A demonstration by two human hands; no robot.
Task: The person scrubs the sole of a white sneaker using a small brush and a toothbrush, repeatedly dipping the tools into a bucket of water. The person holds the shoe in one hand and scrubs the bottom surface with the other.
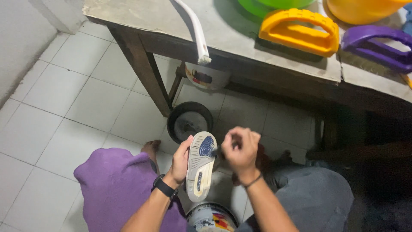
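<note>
Both forearms rise from six o'clock: left hand (pixel 179 161) clamps a sneaker (pixel 200 166) sole-up at centre, over a paint bucket (pixel 210 218); right hand (pixel 240 148), fisted at three o'clock, presses a small dark tool, mostly hidden, against the sole. Hard pressure might twist the shoe loose.

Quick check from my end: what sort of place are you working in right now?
Probably a home wash area or utility corner. The floor is white tile, a worn table holds bright plastic basins and a yellow scrubbing brush, and the left hand holds a shoe sole-up over a bucket.
</note>
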